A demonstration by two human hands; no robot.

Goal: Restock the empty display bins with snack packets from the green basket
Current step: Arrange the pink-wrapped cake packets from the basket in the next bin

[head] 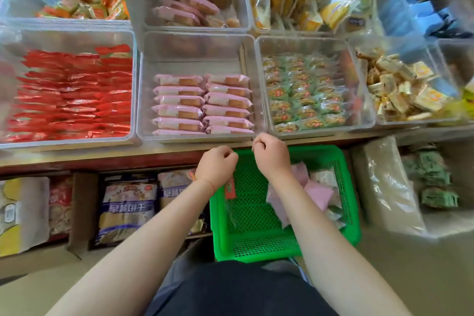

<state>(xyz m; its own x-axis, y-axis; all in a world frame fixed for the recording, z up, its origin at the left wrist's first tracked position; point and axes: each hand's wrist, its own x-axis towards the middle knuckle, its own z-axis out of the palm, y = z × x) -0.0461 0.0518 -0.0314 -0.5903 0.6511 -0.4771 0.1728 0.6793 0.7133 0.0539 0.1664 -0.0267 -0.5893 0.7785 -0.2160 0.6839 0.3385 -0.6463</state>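
A wooden shelf edge (102,159) with a reddish front strip is seen running across the view, and beneath it an open cardboard box (82,210) is set on the floor. To the right, a second carton lined with clear plastic film (384,187) is placed against the shelf front. The floor (410,277) is shown as a plain, dull greenish-beige surface, evenly and softly lit with no hard shadows.

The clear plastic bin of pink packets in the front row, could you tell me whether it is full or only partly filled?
Partly filled. The clear plastic bin holds two neat columns of pink packets in its near part; the far part shows bare floor.
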